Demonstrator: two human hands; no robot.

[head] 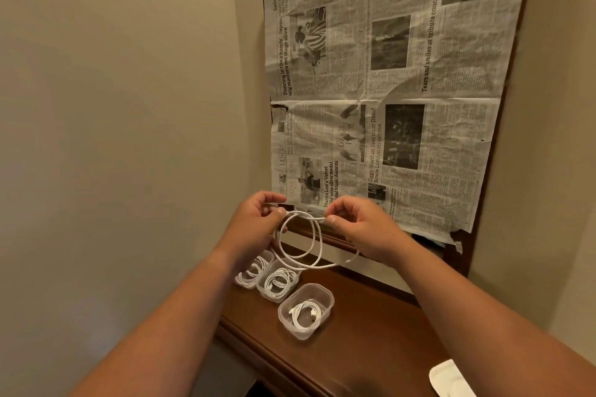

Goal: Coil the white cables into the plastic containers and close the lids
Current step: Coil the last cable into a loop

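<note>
White braided cable (301,243) hangs in round loops in the air between both hands, above the glossy brown wooden table (371,332). The left hand (254,219) pinches the top of the coil between thumb and fingers; the right hand (358,222) pinches the strand just beside it. Below stand three clear, rounded plastic containers, lids off, each holding a coiled white cable: the nearest container (306,311), the middle container (279,280) and the far container (254,269). Crinkled newspaper (387,90) covers the wall board behind.
</note>
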